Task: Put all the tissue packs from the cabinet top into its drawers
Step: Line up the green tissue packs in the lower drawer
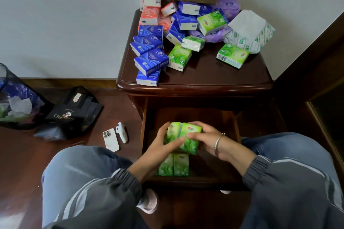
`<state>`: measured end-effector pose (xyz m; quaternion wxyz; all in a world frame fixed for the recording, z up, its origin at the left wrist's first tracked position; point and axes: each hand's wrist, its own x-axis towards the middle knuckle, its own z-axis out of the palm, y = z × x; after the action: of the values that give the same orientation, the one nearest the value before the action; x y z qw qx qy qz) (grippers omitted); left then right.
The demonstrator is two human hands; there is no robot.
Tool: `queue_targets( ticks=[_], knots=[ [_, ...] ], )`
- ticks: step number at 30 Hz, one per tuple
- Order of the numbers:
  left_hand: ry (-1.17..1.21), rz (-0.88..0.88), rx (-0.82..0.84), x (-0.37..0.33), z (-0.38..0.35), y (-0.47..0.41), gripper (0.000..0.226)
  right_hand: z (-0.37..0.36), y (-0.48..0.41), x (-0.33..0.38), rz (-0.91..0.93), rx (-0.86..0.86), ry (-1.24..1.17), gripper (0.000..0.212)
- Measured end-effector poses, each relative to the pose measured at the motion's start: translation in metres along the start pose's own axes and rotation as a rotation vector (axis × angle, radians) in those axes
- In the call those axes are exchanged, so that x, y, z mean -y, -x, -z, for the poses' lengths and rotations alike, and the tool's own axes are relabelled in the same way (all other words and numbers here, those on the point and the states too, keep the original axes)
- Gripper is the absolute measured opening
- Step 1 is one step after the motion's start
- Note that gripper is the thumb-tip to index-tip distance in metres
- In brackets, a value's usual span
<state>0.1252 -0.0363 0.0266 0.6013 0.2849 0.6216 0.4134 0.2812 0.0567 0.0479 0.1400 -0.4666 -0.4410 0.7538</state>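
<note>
Landmark is the open drawer (219, 178), pulled out toward the person's knees. At its near edge, left half, two green packs (174, 165) already lie flat side by side, long axes running front-to-back. Just beyond them, over the drawer's middle, both hands clamp a pair of green tissue packs (183, 136) held together as one block; left hand (162, 146) wraps the left face with fingers curled across the front, right hand (206, 140) closes on the right face and top, bracelet on that wrist. Both hands closed on the block, neither free. Held pair's long axis also runs roughly front-to-back, tilted a little, so it lines up with the laid pair; likely step is lowering it into the bare drawer floor directly behind or beside those two. Right half of the drawer looks vacant. Can't tell if the block touches the drawer floor yet. Farther, above the drawer, the cabinet top (204, 76) carries the remaining pile: blue packs (150, 59) at left, green ones (179, 57) mid, orange ones (149, 15) and purple bags (228, 6) at back, white wrapped bundle (248, 30) at right. Task far from finished.
</note>
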Motion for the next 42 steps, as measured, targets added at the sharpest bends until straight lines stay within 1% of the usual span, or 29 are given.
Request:
queue_targets(
  ticks=[1,3,4,5,7,8,10,12,13,14,17,21,22,23,24,25,26,27,28,29,30,32,34,36,38,42],
  knots=[
    [0.102,0.011,-0.037,0.000,0.002,-0.003,0.101,0.004,0.000,0.002,-0.002,0.016,-0.025,0.035],
    [0.227,0.029,-0.101,-0.001,0.007,-0.008,0.069,0.010,0.000,0.003,-0.006,0.058,-0.057,0.034],
    [0.263,0.040,-0.092,-0.002,0.009,-0.009,0.057,0.012,0.000,0.003,-0.009,0.079,-0.055,0.034],
    [0.288,0.055,-0.055,-0.003,0.012,-0.010,0.050,0.013,0.001,0.003,-0.016,0.092,-0.048,0.034],
    [0.316,0.071,0.033,-0.005,0.017,-0.010,0.044,0.013,0.000,0.002,-0.034,0.087,-0.040,0.032],
    [0.324,0.070,0.046,-0.006,0.019,-0.010,0.043,0.014,0.000,0.002,-0.036,0.077,-0.049,0.032],
    [0.326,0.070,-0.029,-0.004,0.020,-0.011,0.035,0.014,-0.001,0.003,-0.016,0.058,-0.078,0.030],
    [0.247,0.078,-0.160,0.001,0.019,-0.014,0.027,0.015,-0.003,0.004,0.028,0.033,-0.110,0.025],
    [0.206,0.087,-0.190,0.004,0.018,-0.015,0.024,0.014,-0.004,0.004,0.050,0.026,-0.109,0.024],
    [0.181,0.097,-0.187,0.007,0.015,-0.015,0.023,0.012,-0.005,0.002,0.068,0.021,-0.078,0.022],
    [0.192,0.105,-0.064,0.010,0.008,-0.014,0.021,0.006,-0.007,-0.007,0.100,-0.014,0.124,0.018],
    [0.240,0.155,0.054,0.011,0.008,-0.012,0.021,0.008,-0.009,-0.013,0.046,-0.002,0.129,0.016],
    [0.214,0.172,0.078,0.010,0.007,-0.011,0.022,0.012,-0.010,-0.012,0.027,0.001,0.151,0.016],
    [0.140,0.177,0.077,0.009,0.007,-0.009,0.023,0.016,-0.011,-0.012,0.004,0.006,0.176,0.018],
    [0.007,0.159,0.035,0.009,0.009,-0.010,0.026,0.022,-0.012,-0.012,-0.022,0.008,0.216,0.020],
    [-0.185,0.110,-0.065,0.009,0.013,-0.012,0.028,0.029,-0.013,-0.013,-0.055,0.005,0.275,0.022],
    [-0.404,0.051,-0.209,0.010,0.018,-0.014,0.030,0.037,-0.014,-0.015,-0.095,-0.007,0.360,0.025],
    [-0.573,0.012,-0.353,0.010,0.025,-0.016,0.032,0.044,-0.016,-0.019,-0.140,-0.030,0.469,0.028],
    [-0.662,0.016,-0.458,0.010,0.031,-0.017,0.036,0.050,-0.018,-0.024,-0.183,-0.061,0.592,0.030],
    [-0.699,0.071,-0.522,0.011,0.036,-0.018,0.041,0.054,-0.020,-0.031,-0.221,-0.087,0.700,0.034],
    [-0.720,0.156,-0.547,0.013,0.040,-0.017,0.046,0.056,-0.022,-0.038,-0.257,-0.100,0.773,0.036],
    [-0.725,0.316,-0.493,0.018,0.040,-0.016,0.054,0.056,-0.026,-0.054,-0.311,-0.086,0.813,0.039],
    [-0.671,0.390,-0.407,0.025,0.036,-0.015,0.063,0.053,-0.028,-0.072,-0.310,-0.074,0.789,0.037],
    [-0.655,0.400,-0.365,0.030,0.034,-0.016,0.071,0.048,-0.029,-0.086,-0.297,-0.099,0.715,0.037],
    [-0.657,0.396,-0.370,0.029,0.037,-0.016,0.072,0.046,-0.029,-0.094,-0.286,-0.116,0.694,0.040],
    [-0.649,0.380,-0.375,0.027,0.038,-0.014,0.070,0.047,-0.033,-0.091,-0.290,-0.139,0.835,0.062]
  ],
)
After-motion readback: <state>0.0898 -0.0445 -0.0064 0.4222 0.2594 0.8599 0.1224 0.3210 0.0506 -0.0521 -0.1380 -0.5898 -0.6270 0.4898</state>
